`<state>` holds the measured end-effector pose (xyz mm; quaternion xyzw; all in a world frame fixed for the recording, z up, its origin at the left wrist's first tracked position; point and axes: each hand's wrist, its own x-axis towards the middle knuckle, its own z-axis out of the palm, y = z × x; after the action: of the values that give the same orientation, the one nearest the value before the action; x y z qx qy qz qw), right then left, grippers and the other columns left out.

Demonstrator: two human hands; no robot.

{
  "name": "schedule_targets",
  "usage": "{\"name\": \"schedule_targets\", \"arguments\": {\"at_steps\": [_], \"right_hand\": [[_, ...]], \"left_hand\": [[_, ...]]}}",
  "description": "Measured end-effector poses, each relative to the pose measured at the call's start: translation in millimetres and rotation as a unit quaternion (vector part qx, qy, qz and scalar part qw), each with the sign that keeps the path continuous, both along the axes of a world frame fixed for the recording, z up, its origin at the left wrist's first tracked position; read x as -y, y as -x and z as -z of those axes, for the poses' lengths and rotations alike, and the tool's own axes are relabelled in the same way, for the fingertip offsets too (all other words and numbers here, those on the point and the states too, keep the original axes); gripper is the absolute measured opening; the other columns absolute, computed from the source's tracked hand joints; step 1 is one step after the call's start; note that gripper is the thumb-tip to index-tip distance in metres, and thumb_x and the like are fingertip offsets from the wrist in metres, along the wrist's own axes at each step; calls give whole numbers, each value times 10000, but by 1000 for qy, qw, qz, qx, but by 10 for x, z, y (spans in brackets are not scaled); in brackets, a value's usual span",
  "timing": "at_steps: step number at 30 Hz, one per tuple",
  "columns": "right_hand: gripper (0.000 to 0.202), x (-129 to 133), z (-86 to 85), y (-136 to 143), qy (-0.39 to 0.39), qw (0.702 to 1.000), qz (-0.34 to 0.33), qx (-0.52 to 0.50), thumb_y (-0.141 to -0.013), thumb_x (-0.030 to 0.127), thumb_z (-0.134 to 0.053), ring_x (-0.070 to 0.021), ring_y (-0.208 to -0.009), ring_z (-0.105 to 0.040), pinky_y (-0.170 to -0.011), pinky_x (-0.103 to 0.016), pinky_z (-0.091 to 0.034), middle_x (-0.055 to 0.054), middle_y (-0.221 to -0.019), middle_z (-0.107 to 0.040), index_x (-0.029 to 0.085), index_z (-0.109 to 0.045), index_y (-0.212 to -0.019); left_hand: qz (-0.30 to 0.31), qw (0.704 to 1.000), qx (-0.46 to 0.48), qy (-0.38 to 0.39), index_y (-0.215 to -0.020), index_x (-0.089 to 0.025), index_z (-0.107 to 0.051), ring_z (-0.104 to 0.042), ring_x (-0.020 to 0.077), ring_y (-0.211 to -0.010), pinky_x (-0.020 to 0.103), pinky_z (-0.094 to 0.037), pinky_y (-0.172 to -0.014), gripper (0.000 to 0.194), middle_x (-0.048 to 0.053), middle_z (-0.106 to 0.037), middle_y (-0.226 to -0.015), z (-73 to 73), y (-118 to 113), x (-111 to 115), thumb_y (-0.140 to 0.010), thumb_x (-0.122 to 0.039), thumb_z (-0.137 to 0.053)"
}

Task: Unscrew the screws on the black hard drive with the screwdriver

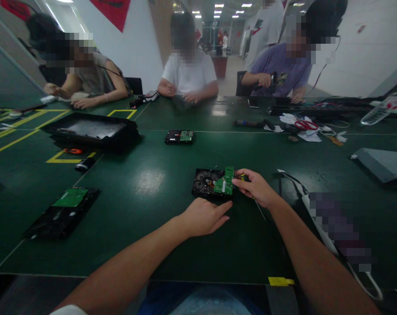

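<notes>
A black hard drive (207,181) lies on the green table (172,258) in front of me. Over its right part sits a green circuit board (224,183), slightly tilted. My right hand (251,186) pinches the board's right edge between thumb and fingers, and a thin screwdriver (260,209) with a yellow part sticks out below that palm. Just below the drive, my left hand (207,216) rests near its front edge, index finger stretched to the right, holding nothing visible. Tiny screws (216,165) lie behind the drive.
Other drives lie at the left (62,214) and further back (179,137). A black tray stack (93,131) stands back left. A power strip (319,223) with cables is right of my right arm, near a grey metal box (380,164). Three people sit across the table.
</notes>
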<state>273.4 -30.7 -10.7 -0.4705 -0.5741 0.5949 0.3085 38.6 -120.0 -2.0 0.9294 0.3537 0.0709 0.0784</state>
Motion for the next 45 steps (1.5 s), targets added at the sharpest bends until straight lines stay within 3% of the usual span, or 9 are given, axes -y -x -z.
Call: {"name": "schedule_targets", "arguments": {"at_steps": [8, 17, 23, 27, 32, 45], "right_hand": [[432, 30, -13, 56, -10, 1000, 0, 21, -785, 461, -823, -69, -453, -353, -407, -199, -222, 80, -578, -476, 198, -610, -1053], [390, 12, 5, 38, -30, 997, -4, 65, -823, 473, -776, -86, -476, -393, -421, -202, -264, 77, -601, -463, 217, -609, -1066], [431, 45, -28, 54, -54, 998, -2, 37, -802, 423, -802, -87, -505, -412, -431, -214, -296, 32, -779, -585, 263, -607, -1151], [439, 52, -61, 53, -77, 996, -5, 33, -786, 391, -815, -127, -633, -526, -499, -232, -377, -31, -997, -667, 265, -634, -1166], [400, 24, -52, 41, -122, 992, -5, 40, -771, 366, -832, -197, -874, -607, -641, -263, -470, -37, -1057, -667, 264, -663, -1119], [638, 25, -21, 48, -58, 998, 7, 26, -770, 364, -830, -137, -711, -553, -469, -200, -363, -48, -1048, -636, 268, -565, -1341]], "left_hand": [[-52, 998, -42, 12, -1593, -74, -284, -755, 277, -777, 373, -562, -671, 663, 121, -779, -915, -3, -33, 9, -1044, -423, -412], [-125, 990, -64, 1, -1568, -29, -338, -753, 294, -773, 410, -575, -684, 670, 168, -773, -944, -8, -103, 25, -1033, -427, -407], [-196, 980, -44, -7, -1545, -19, -377, -758, 296, -770, 393, -572, -668, 650, 173, -777, -939, 11, -89, -1, -1031, -416, -408], [-221, 974, -42, -3, -1556, -25, -359, -759, 288, -782, 376, -568, -668, 651, 164, -781, -945, -6, -87, -6, -1034, -412, -401], [-223, 973, -53, -3, -1563, -4, -333, -759, 296, -796, 387, -568, -680, 682, 179, -781, -966, 23, -92, -17, -1030, -422, -406], [-183, 982, -48, -17, -1508, -42, -460, -755, 290, -766, 394, -573, -657, 586, 170, -780, -963, 3, -81, -5, -1035, -383, -396]]}}
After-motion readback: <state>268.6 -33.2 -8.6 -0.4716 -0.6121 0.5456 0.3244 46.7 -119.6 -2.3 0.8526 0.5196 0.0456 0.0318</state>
